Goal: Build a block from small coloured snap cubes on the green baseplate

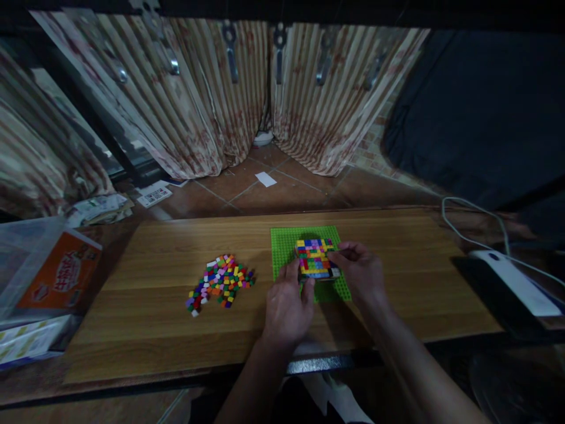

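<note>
A flat, multicoloured toy-brick assembly (pixel 314 259) is tilted above a green studded baseplate (pixel 282 238). My left hand (pixel 289 306) grips its left and lower edge, with the thumb near the bottom and the fingers along the left side. At its right edge, the thumb and index finger of my right hand (pixel 359 271) are pinched together over the bricks. Whatever lies between those fingertips is too small or hidden to make out. A loose pile of small coloured bricks (pixel 223 280) lies on the wooden board, left of the baseplate.
The wooden board (pixel 145 318) spans the table. A white power strip (pixel 516 282) with a cable (pixel 477 206) lies on a dark pad at the right. At the left edge stand a clear plastic bin (pixel 39 235) and an orange box (pixel 66 271). Striped curtains (pixel 220 106) hang beyond.
</note>
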The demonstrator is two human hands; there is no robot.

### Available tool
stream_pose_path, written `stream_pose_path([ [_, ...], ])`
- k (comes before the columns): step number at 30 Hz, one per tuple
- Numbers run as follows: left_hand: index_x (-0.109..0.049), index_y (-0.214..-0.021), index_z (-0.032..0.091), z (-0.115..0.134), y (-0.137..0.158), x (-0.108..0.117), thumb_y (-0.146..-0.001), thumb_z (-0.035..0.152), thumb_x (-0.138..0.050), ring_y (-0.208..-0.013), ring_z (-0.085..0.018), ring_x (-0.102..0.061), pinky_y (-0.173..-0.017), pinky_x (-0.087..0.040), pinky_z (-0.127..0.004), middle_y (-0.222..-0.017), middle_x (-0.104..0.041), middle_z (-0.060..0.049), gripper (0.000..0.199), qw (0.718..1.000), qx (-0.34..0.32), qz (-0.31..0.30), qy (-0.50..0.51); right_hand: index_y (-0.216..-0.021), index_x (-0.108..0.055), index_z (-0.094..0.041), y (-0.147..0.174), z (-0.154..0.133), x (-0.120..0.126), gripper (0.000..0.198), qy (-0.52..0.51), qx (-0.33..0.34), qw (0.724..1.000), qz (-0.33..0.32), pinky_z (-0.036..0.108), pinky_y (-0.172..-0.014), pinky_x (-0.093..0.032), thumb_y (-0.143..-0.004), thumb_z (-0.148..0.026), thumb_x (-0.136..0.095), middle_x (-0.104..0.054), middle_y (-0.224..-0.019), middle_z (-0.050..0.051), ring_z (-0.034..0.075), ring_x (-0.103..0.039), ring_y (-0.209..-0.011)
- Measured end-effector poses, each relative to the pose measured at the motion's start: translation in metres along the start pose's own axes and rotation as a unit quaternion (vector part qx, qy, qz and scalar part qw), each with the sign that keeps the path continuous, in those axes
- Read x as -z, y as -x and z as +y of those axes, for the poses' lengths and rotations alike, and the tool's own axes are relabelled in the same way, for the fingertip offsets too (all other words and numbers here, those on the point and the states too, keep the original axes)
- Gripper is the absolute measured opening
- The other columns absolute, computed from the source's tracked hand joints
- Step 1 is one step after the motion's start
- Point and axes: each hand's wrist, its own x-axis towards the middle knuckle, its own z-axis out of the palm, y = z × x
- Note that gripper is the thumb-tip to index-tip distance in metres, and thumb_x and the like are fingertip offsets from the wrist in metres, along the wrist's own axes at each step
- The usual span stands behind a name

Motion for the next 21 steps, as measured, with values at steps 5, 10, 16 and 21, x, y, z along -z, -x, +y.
stream_pose_path([
  [5, -0.047, -0.138, 0.016, -0.001, 0.001, -0.002, -0.095, 0.030, -0.047, -0.103, -0.027, -0.066, -0.089, -0.053, -0.041, -0.121, -0.065, -0.015, 0.046, 1.000, -0.012, 0.009, 0.002, -0.078, -0.059, -0.019, 0.001, -0.002, -0.001, 0.041, 0.027, 0.008, 1.000, 0.002, 0.026, -0.047, -0.049, -0.049, -0.036, -0.083, -0.064, -0.056, -0.003, 0.014, -0.060, -0.050],
  [10, -0.050, -0.134, 0.017, -0.002, 0.002, 0.000, -0.094, 0.029, -0.048, -0.103, -0.026, -0.066, -0.088, -0.053, -0.039, -0.121, -0.066, -0.014, 0.041, 1.000, -0.012, 0.010, 0.006, -0.077, -0.060, -0.019, 0.000, 0.000, 0.001, 0.042, 0.020, 0.000, 1.000, -0.001, 0.027, -0.049, -0.051, -0.048, -0.036, -0.084, -0.065, -0.057, -0.002, 0.014, -0.061, -0.050],
  [16, -0.054, -0.127, 0.016, 0.001, 0.002, 0.004, -0.093, 0.027, -0.051, -0.096, -0.025, -0.067, -0.084, -0.054, -0.038, -0.117, -0.067, -0.014, 0.036, 0.999, -0.010, 0.034, 0.037, -0.073, -0.064, -0.018, 0.004, -0.007, 0.004, 0.028, -0.009, 0.058, 0.995, 0.080, 0.023, -0.053, -0.048, -0.056, -0.030, -0.082, -0.064, -0.064, -0.003, 0.011, -0.058, -0.057],
  [21, -0.062, -0.102, 0.018, 0.011, 0.011, 0.010, -0.095, 0.025, -0.047, -0.086, -0.018, -0.067, -0.078, -0.055, -0.031, -0.096, -0.070, -0.008, 0.018, 0.972, -0.084, 0.172, 0.133, -0.072, -0.065, -0.020, 0.030, -0.019, -0.008, 0.020, -0.009, 0.115, 0.991, 0.068, 0.026, -0.056, -0.048, -0.065, -0.031, -0.080, -0.062, -0.069, -0.002, 0.012, -0.056, -0.060],
])
